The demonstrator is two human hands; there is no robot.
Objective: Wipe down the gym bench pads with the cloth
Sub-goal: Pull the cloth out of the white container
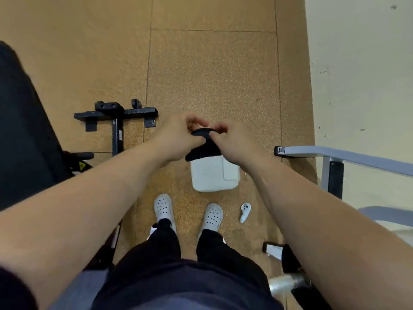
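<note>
You hold a small black cloth [202, 147] up in front of you with both hands, above the tan speckled floor [212, 74]. Your left hand [178, 136] grips the cloth's left side, with its fingers [194, 120] curled round the bunched top edge. Your right hand [234, 145] pinches the right side, its fingers curled over that same edge. The 2 hands are very close together, and the cloth hangs down between them in a short fold.

The black padded gym bench [24, 130] fills the left edge of the view, well apart from the cloth. A black metal foot bar [116, 114] lies on the floor between the bench and your left hand.

Just under the cloth in the view, a white rectangular box [214, 177] lies on the floor, its far edge hidden by the cloth. Your 2 white perforated clogs [164, 209] stand just on your side of the box. A white handheld controller [245, 212] lies on the floor beside the right clog.

A pale grey metal frame [335, 156] reaches in from the right edge, next to the cream wall [362, 63]. At the lower right a shiny metal tube [288, 285] shows, too blurred to tell what it belongs to.
</note>
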